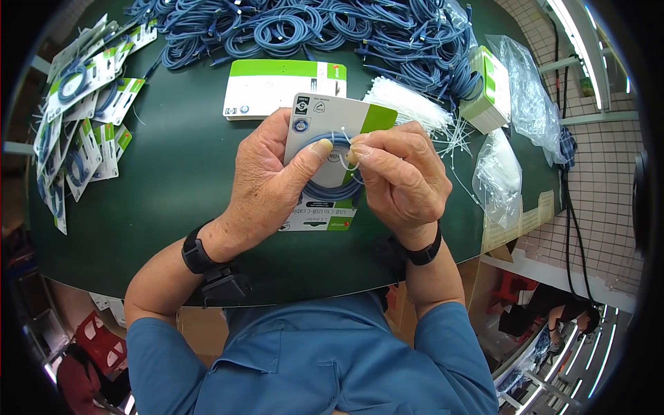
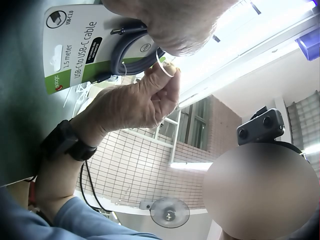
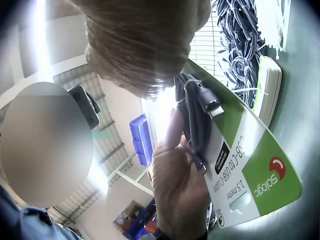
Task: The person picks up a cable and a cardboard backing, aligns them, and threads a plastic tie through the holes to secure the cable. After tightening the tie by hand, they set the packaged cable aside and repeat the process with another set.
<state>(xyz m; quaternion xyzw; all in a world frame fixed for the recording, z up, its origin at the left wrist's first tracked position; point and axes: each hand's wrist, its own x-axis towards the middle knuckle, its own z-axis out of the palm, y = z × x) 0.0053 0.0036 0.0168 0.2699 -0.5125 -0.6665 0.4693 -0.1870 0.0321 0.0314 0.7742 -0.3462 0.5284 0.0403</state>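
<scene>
My left hand [image 1: 266, 173] grips a white-and-green cable packaging card [image 1: 354, 111] by its left side, thumb pressed over a coiled blue USB-C cable [image 1: 332, 193] on its front. A thin white cable tie [image 2: 160, 62] loops around the coil. Between thumb and fingertips, my right hand [image 1: 408, 176] pinches the tie beside the coil. In the right wrist view a metal-tipped plug [image 3: 214, 107] shows at the coil's end, and the card's printed end [image 3: 250, 192] points down and right.
Flat cards [image 1: 263, 86] lie stacked behind my hands. Many loose coiled cables [image 1: 290, 31] cover the table's far side. White cable ties [image 1: 408, 104], a second card stack [image 1: 487, 90] and clear plastic bags [image 1: 529, 97] are on the right. Carded cables [image 1: 83, 90] pile up on the left.
</scene>
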